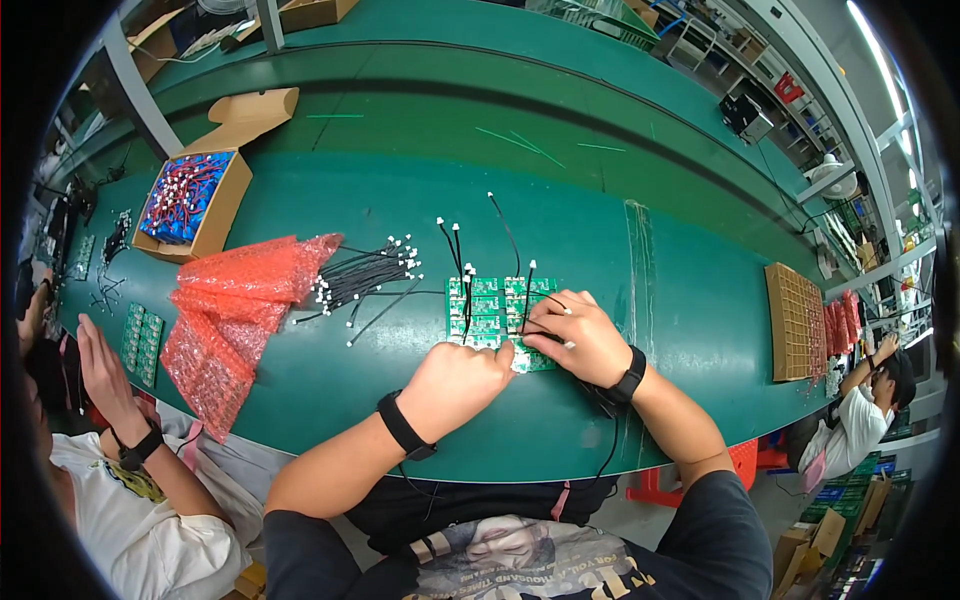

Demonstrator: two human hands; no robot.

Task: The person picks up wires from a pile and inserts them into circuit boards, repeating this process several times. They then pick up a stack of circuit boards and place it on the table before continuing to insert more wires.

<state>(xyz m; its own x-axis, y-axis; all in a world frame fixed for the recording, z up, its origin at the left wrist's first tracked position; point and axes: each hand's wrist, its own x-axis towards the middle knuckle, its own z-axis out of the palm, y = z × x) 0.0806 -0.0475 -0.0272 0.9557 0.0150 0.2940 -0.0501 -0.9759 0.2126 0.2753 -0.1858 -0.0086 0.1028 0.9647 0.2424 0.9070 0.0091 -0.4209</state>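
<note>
A panel of green circuit boards (485, 325) lies on the bench in front of me. Several black cables with white end plugs (468, 270) rise from it. My left hand (465, 382) is closed at the panel's near edge, thumb and fingertips together; whatever they may grip is hidden. Over the panel's right side, my right hand (588, 340) pinches a thin black cable, with white plugs showing by its fingers. To the left, a bundle of black cables (365, 275) rests partly on red bubble wrap (240, 300), a few lying loose beside it.
An open cardboard box (225, 200) of blue parts with red wires stands at the back left. Another green board panel (142, 345) lies near a co-worker's raised hand (105, 375). A divided brown tray (793, 325) stands at the right; clear tape (640, 270) runs across the bench.
</note>
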